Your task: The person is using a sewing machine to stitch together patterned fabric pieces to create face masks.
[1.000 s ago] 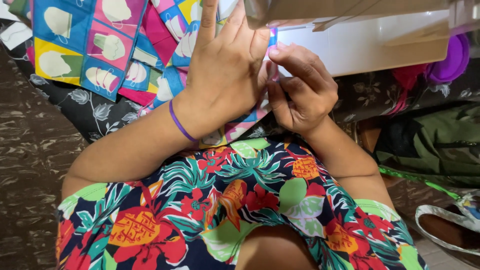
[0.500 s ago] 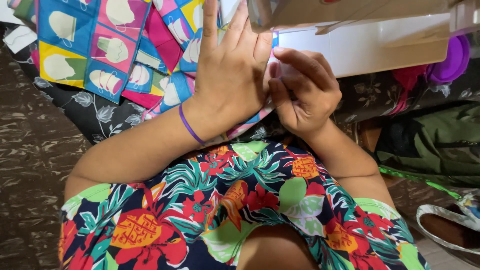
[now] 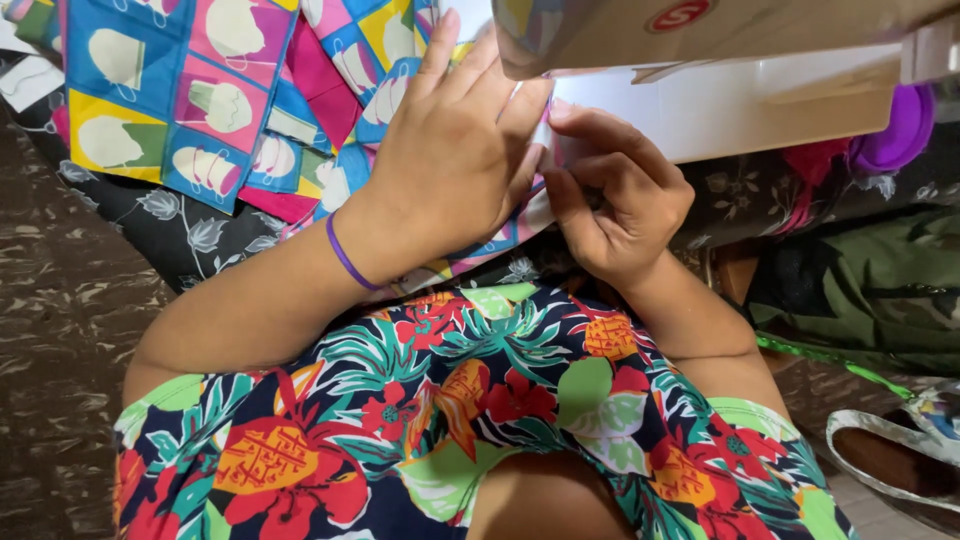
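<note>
Overhead, the pale sewing machine (image 3: pixel 720 40) is cut off by the top edge, and its arm hides the needle area where both hands meet. Beneath it, the bright patchwork fabric (image 3: pixel 200 100) of blue, pink and yellow squares spreads left over a dark flowered cloth (image 3: pixel 170 225). Flat, fingers spread, the left hand (image 3: pixel 455 165) presses the fabric down. Curled, the right hand (image 3: pixel 615 205) pinches the fabric's edge between thumb and forefinger. A small round red label (image 3: pixel 680 14) sits on the machine's arm.

Patchwork fabric (image 3: pixel 190 110) lies on the white, perhaps machine, bed (image 3: pixel 720 115).
</note>
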